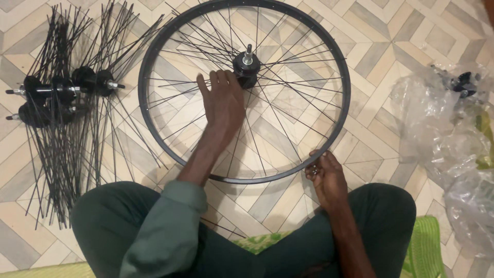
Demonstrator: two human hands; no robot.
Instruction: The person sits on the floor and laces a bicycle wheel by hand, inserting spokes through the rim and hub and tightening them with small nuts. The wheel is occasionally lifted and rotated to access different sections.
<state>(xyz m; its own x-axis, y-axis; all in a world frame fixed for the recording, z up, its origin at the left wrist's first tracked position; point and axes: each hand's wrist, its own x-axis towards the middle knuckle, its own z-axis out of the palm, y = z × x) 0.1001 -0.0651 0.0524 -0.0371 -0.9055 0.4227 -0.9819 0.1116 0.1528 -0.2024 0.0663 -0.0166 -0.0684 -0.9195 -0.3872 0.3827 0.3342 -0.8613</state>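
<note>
The wheel rim (154, 46) is laid flat on the patterned tile floor (391, 56), towards its far edge, just in front of the crossed legs. The left hand (222, 100) is spread flat and open over the spokes (288, 77), fingertips touching the black hub (246, 69) at the centre; nothing is gripped by it. The right hand (325, 175) is curled at the near side of the rim, fingers pinched together as if on something small, though what is held cannot be made out.

For the lacing to go well, the hub is best kept steady and centred while each spoke is guided to its hole, so that no thin wire is bent or crossed wrongly.

The rim is seen as a matt black metal hoop with a row of small holes. The spokes are thin, stiff, dark wires fanned loosely. At the floor's left edge, spare hubs with spokes (62, 90) are piled in a bristling bundle. At the right edge, crumpled clear plastic wrapping (442, 128) is lying, glossy and soft.
</note>
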